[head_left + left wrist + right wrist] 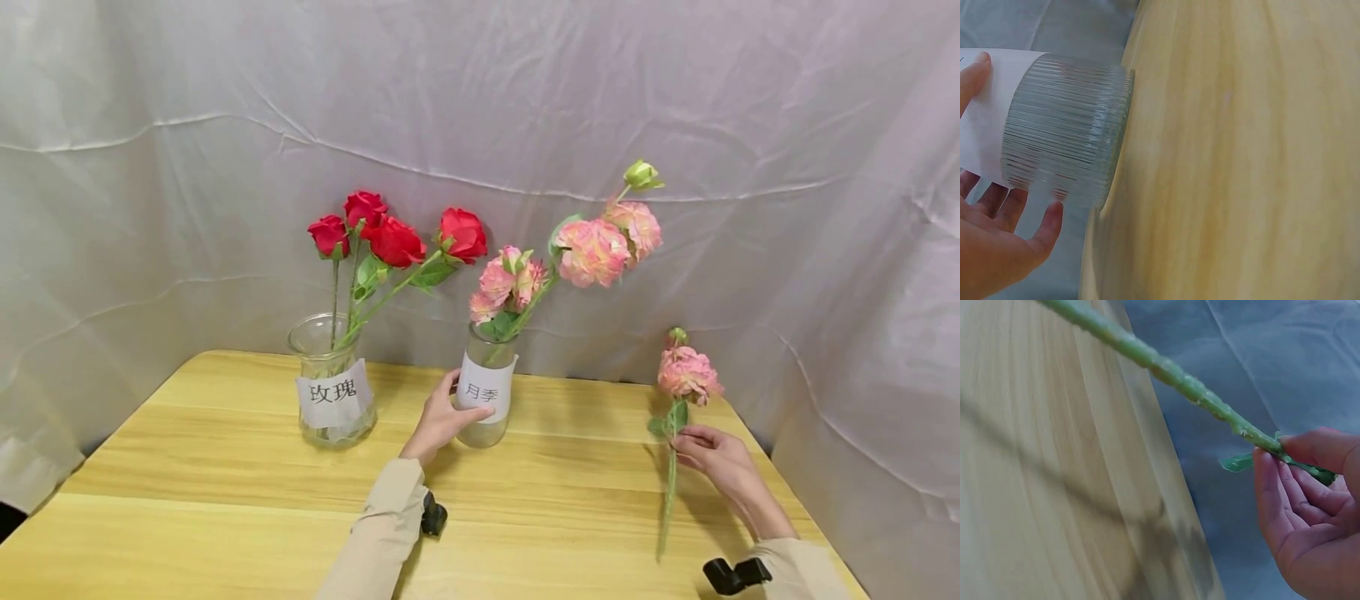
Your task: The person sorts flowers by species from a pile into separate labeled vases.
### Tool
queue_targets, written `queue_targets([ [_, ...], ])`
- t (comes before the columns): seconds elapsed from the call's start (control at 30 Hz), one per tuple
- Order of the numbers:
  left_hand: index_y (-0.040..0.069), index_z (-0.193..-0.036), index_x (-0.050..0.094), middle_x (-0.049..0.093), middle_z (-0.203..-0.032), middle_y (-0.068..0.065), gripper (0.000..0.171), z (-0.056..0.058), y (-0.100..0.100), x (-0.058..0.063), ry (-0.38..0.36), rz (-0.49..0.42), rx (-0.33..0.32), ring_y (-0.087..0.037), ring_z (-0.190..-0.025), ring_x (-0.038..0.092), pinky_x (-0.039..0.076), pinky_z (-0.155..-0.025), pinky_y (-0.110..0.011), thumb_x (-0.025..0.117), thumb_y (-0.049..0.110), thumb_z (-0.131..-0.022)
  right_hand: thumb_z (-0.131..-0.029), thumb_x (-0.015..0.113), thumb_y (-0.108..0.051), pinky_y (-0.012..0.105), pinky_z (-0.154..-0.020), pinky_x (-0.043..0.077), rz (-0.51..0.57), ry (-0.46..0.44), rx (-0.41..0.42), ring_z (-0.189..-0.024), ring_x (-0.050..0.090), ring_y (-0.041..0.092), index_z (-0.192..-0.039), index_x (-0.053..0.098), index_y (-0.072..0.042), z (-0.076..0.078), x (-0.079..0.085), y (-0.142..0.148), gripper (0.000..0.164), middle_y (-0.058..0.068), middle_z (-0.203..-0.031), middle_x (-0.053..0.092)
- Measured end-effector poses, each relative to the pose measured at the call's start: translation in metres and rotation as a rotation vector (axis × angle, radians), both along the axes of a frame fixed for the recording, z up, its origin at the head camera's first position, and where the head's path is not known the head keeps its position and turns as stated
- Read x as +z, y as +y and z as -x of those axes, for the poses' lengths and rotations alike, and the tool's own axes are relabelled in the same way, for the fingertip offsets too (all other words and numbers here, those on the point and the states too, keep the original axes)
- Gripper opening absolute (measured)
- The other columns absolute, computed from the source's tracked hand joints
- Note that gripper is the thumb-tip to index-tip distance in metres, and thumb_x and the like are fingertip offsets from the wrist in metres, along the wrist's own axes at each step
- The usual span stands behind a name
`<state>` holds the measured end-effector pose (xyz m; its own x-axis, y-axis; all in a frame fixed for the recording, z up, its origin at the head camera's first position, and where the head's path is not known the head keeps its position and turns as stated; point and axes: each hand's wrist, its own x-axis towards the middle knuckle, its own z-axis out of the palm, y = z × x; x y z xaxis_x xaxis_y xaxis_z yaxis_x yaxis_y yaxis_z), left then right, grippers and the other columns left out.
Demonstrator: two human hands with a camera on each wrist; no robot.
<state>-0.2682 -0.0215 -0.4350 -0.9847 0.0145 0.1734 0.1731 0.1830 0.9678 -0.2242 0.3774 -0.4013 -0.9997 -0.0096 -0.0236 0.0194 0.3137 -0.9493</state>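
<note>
My left hand (438,421) grips the ribbed glass vase (483,432) in the middle of the table, thumb across its white paper label (487,383) and fingers round the far side. Pink flowers (595,252) lean out of that vase to the right. In the left wrist view the ribbed lower glass (1063,125) shows below the label. At the right, my right hand (723,467) pinches the green stem (1179,378) of a single pink flower (688,375) between thumb and fingers, just below its leaves. The stem's lower end points toward me, and its shadow falls on the wood.
Left of the held vase stands a wider glass vase (315,337) with red roses (397,242) and a label in Chinese characters (333,392). Behind the wooden table (247,475) hangs a grey-white curtain (480,92). The table's right edge runs close by the right hand.
</note>
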Motion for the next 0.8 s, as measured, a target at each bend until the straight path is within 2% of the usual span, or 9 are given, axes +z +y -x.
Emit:
queue_targets([
  [0.1, 0.005, -0.141, 0.042, 0.051, -0.131, -0.017, 0.082, 0.001, 0.000, 0.000, -0.002, -0.007, -0.003, -0.033, -0.121, 0.046, 0.033, -0.104, -0.049, 0.084, 0.018, -0.072, -0.094, 0.059, -0.002, 0.026, -0.076, 0.055, 0.001, 0.044, -0.021, -0.082, 0.064, 0.004, -0.124, 0.040, 0.025, -0.001, 0.004, -0.006, 0.044, 0.002, -0.093, 0.066],
  [0.23, 0.004, -0.142, 0.041, 0.051, -0.132, -0.017, 0.083, 0.001, 0.000, -0.001, 0.000, -0.006, -0.002, -0.033, -0.122, 0.045, 0.033, -0.104, -0.049, 0.084, 0.019, -0.072, -0.094, 0.060, -0.005, 0.024, -0.072, 0.055, -0.050, 0.094, -0.052, -0.080, 0.062, 0.000, -0.121, 0.044, 0.022, 0.000, 0.007, -0.013, 0.041, -0.003, -0.091, 0.065],
  [0.4, 0.005, -0.142, 0.041, 0.050, -0.133, -0.016, 0.083, 0.001, 0.000, -0.001, -0.003, -0.005, -0.010, -0.033, -0.122, 0.045, 0.033, -0.104, -0.050, 0.084, 0.021, -0.073, -0.095, 0.061, -0.008, 0.023, -0.072, 0.054, -0.099, 0.123, -0.067, -0.080, 0.060, -0.003, -0.125, 0.044, 0.021, 0.000, 0.013, -0.020, 0.045, -0.001, -0.095, 0.064],
  [0.53, 0.005, -0.142, 0.041, 0.050, -0.132, -0.015, 0.083, 0.002, 0.000, -0.002, -0.001, -0.004, -0.010, -0.033, -0.122, 0.045, 0.033, -0.104, -0.050, 0.084, 0.021, -0.073, -0.096, 0.060, -0.010, 0.022, -0.072, 0.054, -0.091, 0.168, -0.070, -0.081, 0.061, -0.001, -0.125, 0.046, 0.020, 0.002, 0.023, -0.027, 0.044, 0.001, -0.097, 0.065],
  [0.7, 0.004, -0.142, 0.041, 0.051, -0.132, -0.016, 0.083, 0.002, 0.000, -0.002, 0.007, -0.004, -0.005, -0.033, -0.122, 0.045, 0.033, -0.105, -0.050, 0.084, 0.020, -0.073, -0.096, 0.060, -0.009, 0.021, -0.072, 0.054, -0.065, 0.243, -0.085, -0.080, 0.062, -0.001, -0.122, 0.048, 0.020, 0.002, 0.038, -0.037, 0.041, -0.013, -0.090, 0.064],
  [0.8, 0.004, -0.142, 0.040, 0.050, -0.133, -0.017, 0.083, 0.002, -0.001, -0.002, 0.003, -0.003, -0.011, -0.033, -0.123, 0.045, 0.032, -0.105, -0.050, 0.084, 0.020, -0.073, -0.095, 0.060, -0.006, 0.020, -0.071, 0.054, -0.041, 0.283, -0.103, -0.079, 0.062, -0.001, -0.119, 0.050, 0.020, 0.004, 0.045, -0.044, 0.036, -0.017, -0.086, 0.064],
])
